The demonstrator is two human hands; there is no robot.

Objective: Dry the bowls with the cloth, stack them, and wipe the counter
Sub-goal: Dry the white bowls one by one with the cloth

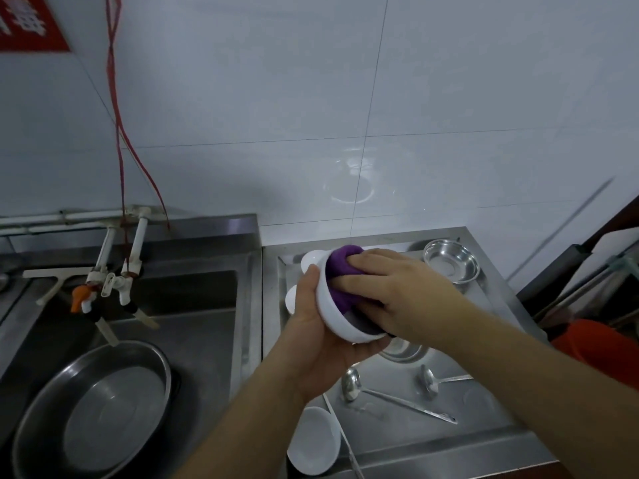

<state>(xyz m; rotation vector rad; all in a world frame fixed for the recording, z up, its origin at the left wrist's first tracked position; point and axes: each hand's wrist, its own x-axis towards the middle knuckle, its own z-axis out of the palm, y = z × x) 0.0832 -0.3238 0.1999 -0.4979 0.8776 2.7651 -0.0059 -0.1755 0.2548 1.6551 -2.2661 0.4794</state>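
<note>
**Drying a white bowl over the steel counter**

I am holding a white bowl in the middle of the frame, tipped on its side with its opening facing right. My left hand is cupping it from below and behind, thumb curled over the upper rim, fingers wrapped under the base. My right hand is reaching into the bowl from the right and pressing a purple cloth against its inside, fingers bent around the bunched fabric, part of which is bulging out over the top edge.

Just behind the held bowl, more white bowls are peeking out at its left; I cannot tell how many. Another white bowl is sitting at the lower centre of the frame, near the front edge of the counter. A small steel bowl is standing at the upper right of the counter, and a second one is partly hidden under my right forearm. Two steel ladles are lying on the counter below my hands. At the lower left, a large steel basin is resting in the sink, below the taps.
</note>
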